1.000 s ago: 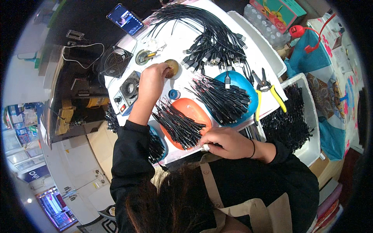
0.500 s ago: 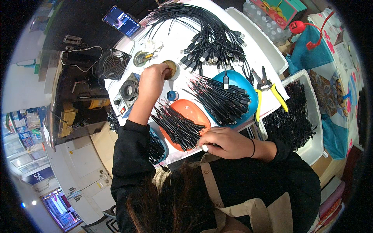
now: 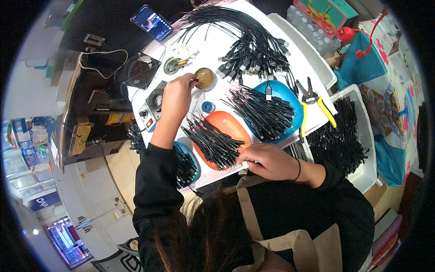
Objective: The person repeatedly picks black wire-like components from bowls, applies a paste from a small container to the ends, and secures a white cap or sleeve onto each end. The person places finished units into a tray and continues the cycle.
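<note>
My left hand (image 3: 178,94) is closed in a pinch beside a small round tin of amber material (image 3: 204,79). A dark tip shows at its fingertips over the tin's edge; what it belongs to is unclear. Low on the right, my right hand (image 3: 270,162) is closed, with a small white piece (image 3: 245,165) at its thumb tip, held or worn, I cannot tell which. Near its fingers lie short black cables (image 3: 213,141) on an orange tray (image 3: 226,121). More black cables (image 3: 260,113) with USB plugs rest on a blue tray (image 3: 297,115).
A soldering station (image 3: 149,115), a fan (image 3: 142,71) and a phone (image 3: 152,22) stand at the left and back. Yellow-handled wire strippers (image 3: 312,102) lie at right, beside a white bin of cables (image 3: 369,136). Long cables (image 3: 253,41) spread across the table's back. A blue-rimmed spool (image 3: 207,107) sits mid-table.
The view has shifted slightly. My left hand has drawn back from over the tin to its left edge, uncovering the amber surface. My right hand stays by the orange tray, still closed.
</note>
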A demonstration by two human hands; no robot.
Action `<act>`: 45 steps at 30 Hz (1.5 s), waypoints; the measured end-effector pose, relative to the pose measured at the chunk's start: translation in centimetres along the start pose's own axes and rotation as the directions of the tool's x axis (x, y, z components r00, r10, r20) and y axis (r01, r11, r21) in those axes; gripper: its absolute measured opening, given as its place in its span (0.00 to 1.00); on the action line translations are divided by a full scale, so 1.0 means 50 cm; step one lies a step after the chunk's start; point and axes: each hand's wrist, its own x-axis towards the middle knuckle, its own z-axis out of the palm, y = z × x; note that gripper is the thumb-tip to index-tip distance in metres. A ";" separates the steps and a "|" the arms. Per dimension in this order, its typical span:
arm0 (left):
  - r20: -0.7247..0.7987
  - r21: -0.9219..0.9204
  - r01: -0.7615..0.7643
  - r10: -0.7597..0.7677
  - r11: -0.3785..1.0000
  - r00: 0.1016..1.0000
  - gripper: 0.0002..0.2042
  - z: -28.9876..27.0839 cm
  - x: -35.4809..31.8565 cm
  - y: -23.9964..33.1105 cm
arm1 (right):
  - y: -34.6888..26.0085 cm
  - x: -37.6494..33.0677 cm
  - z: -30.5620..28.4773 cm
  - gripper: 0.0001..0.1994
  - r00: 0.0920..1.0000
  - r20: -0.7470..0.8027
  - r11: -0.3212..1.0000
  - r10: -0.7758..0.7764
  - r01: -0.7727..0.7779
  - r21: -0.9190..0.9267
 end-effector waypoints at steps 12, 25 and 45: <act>-0.160 0.265 0.097 -0.055 0.959 0.986 0.04 -0.140 -0.138 -0.148 | -0.027 0.010 0.040 0.07 0.996 0.077 0.999 0.037 -0.036 -0.026; -0.011 0.357 0.015 -0.012 0.934 1.000 0.03 -0.110 -0.104 -0.167 | -0.021 0.020 0.050 0.06 0.995 0.095 0.999 0.019 -0.016 -0.032; -0.104 0.275 0.052 -0.024 0.960 0.994 0.04 -0.131 -0.112 -0.145 | -0.042 0.007 0.042 0.07 0.999 0.045 0.997 0.004 -0.001 -0.075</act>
